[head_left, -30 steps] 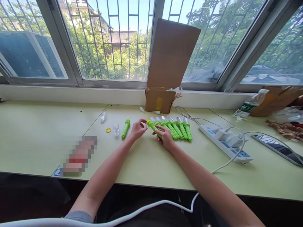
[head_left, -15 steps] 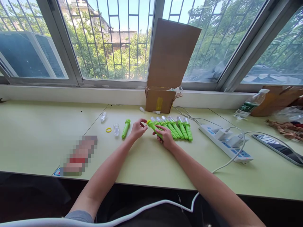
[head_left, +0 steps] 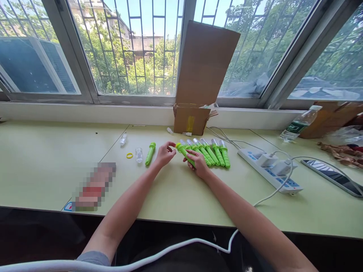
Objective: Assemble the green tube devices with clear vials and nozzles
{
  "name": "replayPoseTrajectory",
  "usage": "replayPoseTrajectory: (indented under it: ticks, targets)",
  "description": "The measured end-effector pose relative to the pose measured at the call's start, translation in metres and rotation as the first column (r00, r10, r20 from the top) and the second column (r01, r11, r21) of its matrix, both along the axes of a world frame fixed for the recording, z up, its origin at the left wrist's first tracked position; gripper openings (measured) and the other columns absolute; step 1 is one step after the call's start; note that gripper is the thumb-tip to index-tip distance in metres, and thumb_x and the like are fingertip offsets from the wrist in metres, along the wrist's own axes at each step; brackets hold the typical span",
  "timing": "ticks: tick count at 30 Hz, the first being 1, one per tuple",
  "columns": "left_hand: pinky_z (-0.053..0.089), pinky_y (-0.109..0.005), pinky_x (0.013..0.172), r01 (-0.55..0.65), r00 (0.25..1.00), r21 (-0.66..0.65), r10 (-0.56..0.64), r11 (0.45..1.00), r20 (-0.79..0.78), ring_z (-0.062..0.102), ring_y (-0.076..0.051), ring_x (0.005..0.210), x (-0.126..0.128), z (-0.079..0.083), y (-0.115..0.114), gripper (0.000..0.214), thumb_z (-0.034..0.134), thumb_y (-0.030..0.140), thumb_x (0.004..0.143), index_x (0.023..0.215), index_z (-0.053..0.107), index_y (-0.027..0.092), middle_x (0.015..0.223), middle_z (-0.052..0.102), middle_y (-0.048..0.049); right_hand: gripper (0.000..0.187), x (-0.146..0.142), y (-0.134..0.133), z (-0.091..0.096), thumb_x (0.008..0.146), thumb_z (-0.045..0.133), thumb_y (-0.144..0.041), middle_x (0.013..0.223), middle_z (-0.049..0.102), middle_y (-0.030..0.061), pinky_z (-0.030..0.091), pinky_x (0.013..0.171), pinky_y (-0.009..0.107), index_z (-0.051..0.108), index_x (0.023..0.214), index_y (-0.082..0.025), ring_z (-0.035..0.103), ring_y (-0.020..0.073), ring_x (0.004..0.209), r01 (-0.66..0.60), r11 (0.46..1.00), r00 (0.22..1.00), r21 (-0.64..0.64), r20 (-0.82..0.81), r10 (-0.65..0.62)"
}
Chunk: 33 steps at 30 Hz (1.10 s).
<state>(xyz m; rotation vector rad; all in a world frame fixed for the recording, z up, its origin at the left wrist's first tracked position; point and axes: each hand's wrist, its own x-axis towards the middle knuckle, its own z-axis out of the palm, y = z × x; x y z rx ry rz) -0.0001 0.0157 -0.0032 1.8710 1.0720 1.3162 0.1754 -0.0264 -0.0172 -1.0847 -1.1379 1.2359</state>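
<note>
My right hand [head_left: 198, 163] is closed round a green handle [head_left: 185, 154] with a yellow ring at its upper left end. My left hand [head_left: 165, 154] is at that yellow end, its fingers bent and apart, with the index fingertip at or very near the ring. Just beyond my right hand lies a row of several green handles with clear caps [head_left: 217, 153]. Left of my left hand lie a single green handle [head_left: 150, 154], a clear plastic cap [head_left: 138, 155] and a loose yellow ring [head_left: 129, 155].
Another clear piece [head_left: 123, 139] lies farther left. An open cardboard box [head_left: 190, 119] stands by the window, small white pieces [head_left: 170, 130] before it. To the right are a power strip [head_left: 272, 172] with cables, a phone [head_left: 330, 176] and a water bottle [head_left: 300, 124].
Both hands and the green handle stay in nearly the same pose. The whole view has shifted very slightly.
</note>
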Motion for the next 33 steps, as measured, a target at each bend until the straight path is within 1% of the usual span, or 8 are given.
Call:
replayPoseTrajectory:
  ticks: [3, 6, 14, 17, 19, 25, 29, 33]
  targets:
    - [0.048, -0.024, 0.066, 0.001, 1.000, -0.007, -0.001, 1.000, 0.010, 0.056, -0.008, 0.064, -0.0003, -0.0007, 0.0009, 0.020, 0.056, 0.013, 0.073, 0.092, 0.060, 0.017, 0.095, 0.066, -0.0034, 0.060, -0.0006, -0.0004, 0.0003, 0.063, 0.072, -0.044, 0.061, 0.063, -0.0005, 0.018, 0.029, 0.020, 0.059, 0.113, -0.013, 0.031, 0.0040, 0.032, -0.011, 0.999, 0.999, 0.031, 0.040, 0.010]
    - [0.048, -0.024, 0.068, 0.002, 1.000, -0.004, -0.002, 1.000, 0.021, 0.057, -0.008, 0.065, -0.0003, -0.0002, 0.0009, 0.021, 0.056, 0.013, 0.072, 0.092, 0.060, 0.017, 0.095, 0.066, -0.0032, 0.062, -0.0017, -0.0011, 0.0009, 0.058, 0.077, -0.040, 0.059, 0.061, -0.0025, 0.018, 0.029, 0.020, 0.058, 0.111, -0.013, 0.029, 0.0035, 0.031, -0.003, 0.999, 0.995, 0.049, 0.095, -0.002]
    - [0.049, -0.025, 0.069, 0.003, 1.000, 0.022, -0.004, 1.000, 0.019, 0.058, -0.008, 0.067, 0.0012, 0.0009, -0.0003, 0.021, 0.056, 0.012, 0.073, 0.092, 0.061, 0.018, 0.097, 0.067, -0.0031, 0.048, -0.0008, -0.0007, -0.0007, 0.061, 0.076, -0.042, 0.066, 0.067, 0.0008, 0.018, 0.027, 0.019, 0.055, 0.095, -0.016, 0.030, 0.0029, 0.030, -0.009, 0.999, 0.997, 0.050, 0.080, 0.005]
    - [0.050, -0.025, 0.070, -0.004, 1.000, 0.035, 0.004, 0.999, -0.001, 0.058, -0.009, 0.068, 0.0011, 0.0009, -0.0010, 0.021, 0.056, 0.012, 0.073, 0.092, 0.061, 0.018, 0.097, 0.067, -0.0026, 0.047, 0.0000, 0.0014, -0.0029, 0.060, 0.077, -0.043, 0.068, 0.068, 0.0023, 0.020, 0.026, 0.018, 0.055, 0.091, -0.016, 0.034, 0.0035, 0.031, 0.005, 1.000, 0.997, 0.031, 0.072, -0.007]
    - [0.049, -0.025, 0.071, -0.013, 1.000, 0.040, 0.014, 0.999, -0.018, 0.059, -0.009, 0.068, 0.0009, 0.0012, -0.0016, 0.022, 0.056, 0.011, 0.073, 0.092, 0.061, 0.018, 0.097, 0.067, -0.0024, 0.045, 0.0001, 0.0021, -0.0039, 0.059, 0.078, -0.043, 0.070, 0.069, 0.0031, 0.025, 0.027, 0.018, 0.057, 0.089, -0.016, 0.040, 0.0047, 0.033, 0.013, 1.000, 0.997, 0.025, 0.069, -0.015]
    - [0.050, -0.025, 0.071, -0.016, 0.999, 0.040, 0.018, 0.999, -0.043, 0.059, -0.009, 0.068, 0.0010, 0.0028, -0.0031, 0.021, 0.056, 0.011, 0.073, 0.093, 0.061, 0.018, 0.097, 0.067, -0.0025, 0.042, -0.0013, 0.0019, -0.0056, 0.059, 0.078, -0.044, 0.077, 0.070, 0.0068, 0.036, 0.031, 0.019, 0.063, 0.085, -0.015, 0.058, 0.0120, 0.048, 0.050, 0.997, 0.992, 0.054, 0.109, -0.056]
    - [0.050, -0.025, 0.072, -0.027, 0.999, 0.041, 0.029, 0.999, -0.043, 0.059, -0.009, 0.068, 0.0019, 0.0041, -0.0041, 0.021, 0.056, 0.011, 0.073, 0.093, 0.061, 0.018, 0.098, 0.067, -0.0024, 0.042, -0.0024, 0.0035, -0.0077, 0.061, 0.077, -0.045, 0.074, 0.070, 0.0063, 0.042, 0.038, 0.022, 0.063, 0.087, -0.015, 0.059, 0.0125, 0.049, 0.072, 0.995, 0.990, 0.074, 0.117, -0.080]
    - [0.050, -0.025, 0.071, -0.028, 0.999, 0.048, 0.029, 0.998, -0.037, 0.058, -0.008, 0.067, 0.0024, 0.0046, -0.0047, 0.021, 0.056, 0.011, 0.073, 0.092, 0.060, 0.018, 0.097, 0.067, -0.0024, 0.043, -0.0018, 0.0045, -0.0081, 0.062, 0.076, -0.046, 0.073, 0.070, 0.0065, 0.043, 0.040, 0.023, 0.063, 0.088, -0.015, 0.056, 0.0110, 0.045, 0.043, 0.997, 0.993, 0.062, 0.111, -0.050]
